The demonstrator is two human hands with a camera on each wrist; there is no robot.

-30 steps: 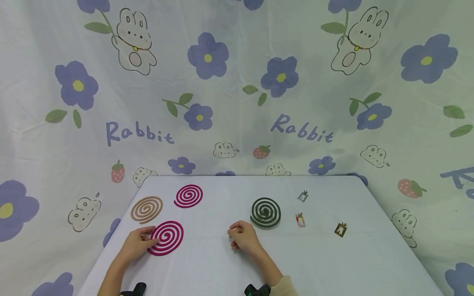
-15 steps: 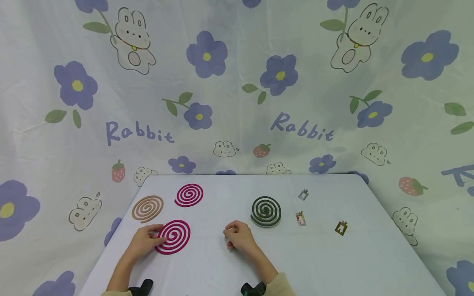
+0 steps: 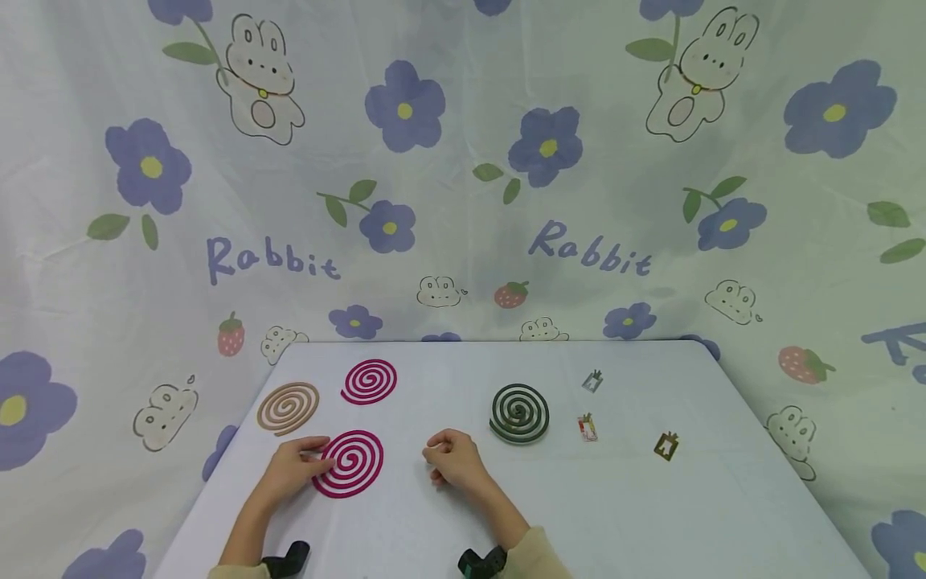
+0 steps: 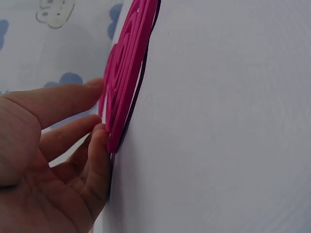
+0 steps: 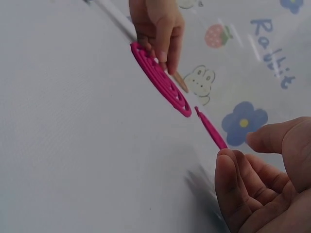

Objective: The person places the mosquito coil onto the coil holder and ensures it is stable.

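Note:
Near the table's front left, my left hand (image 3: 289,470) grips the near edge of a pink mosquito coil (image 3: 350,461), thumb on top and fingers at the rim. The left wrist view has this coil (image 4: 132,68) edge-on, low over the white surface with a thin dark shadow below it. To its right, my right hand (image 3: 454,462) hovers with loosely curled fingers, holding nothing. In the right wrist view, the thumb of the right hand (image 5: 262,184) stands apart from its fingers. A dark green mosquito coil (image 3: 518,412) lies beyond that hand to the right.
A second pink coil (image 3: 370,381) and a tan coil (image 3: 289,407) lie at the back left of the white table (image 3: 637,523). Three small metal coil stands lie on the right: silver (image 3: 594,375), red-and-white (image 3: 587,430) and brass (image 3: 670,439). A patterned curtain (image 3: 463,193) hangs behind.
My left hand has moved right with the pink mosquito coil, away from below the tan coil. The right hand has shifted left toward it.

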